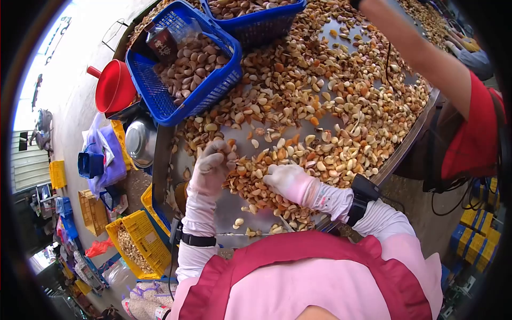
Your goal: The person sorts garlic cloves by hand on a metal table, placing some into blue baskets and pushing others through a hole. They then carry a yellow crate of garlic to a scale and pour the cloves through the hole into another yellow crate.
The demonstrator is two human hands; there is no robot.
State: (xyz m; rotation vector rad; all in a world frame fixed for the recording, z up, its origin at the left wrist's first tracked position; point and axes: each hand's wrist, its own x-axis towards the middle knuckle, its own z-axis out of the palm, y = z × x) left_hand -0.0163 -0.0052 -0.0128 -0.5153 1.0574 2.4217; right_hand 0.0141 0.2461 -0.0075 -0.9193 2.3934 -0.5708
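Observation:
Loose garlic cloves (pixel 330 154), cream to orange-brown, lie spread over a metal table (pixel 234 136). My left hand (pixel 215 161), in a whitish glove, is at the left edge of the nearer pile. Its fingers are curled in, and whatever may be between them cannot be made out. To its right, my right hand (pixel 289 184) rests low on the cloves in a white and pinkish glove. The fingers of that hand bend down against the pile, which hides their tips. A few single cloves (pixel 239 222) lie on the metal close to my body.
A blue basket (pixel 160 114) of unpeeled garlic holds a dark red packet (pixel 162 45); another blue basket (pixel 266 26) stands behind. Left are a red scoop (pixel 114 88), a metal pot (pixel 140 143) and a yellow crate (pixel 152 234). A co-worker's bare arm (pixel 416 48) reaches over at right.

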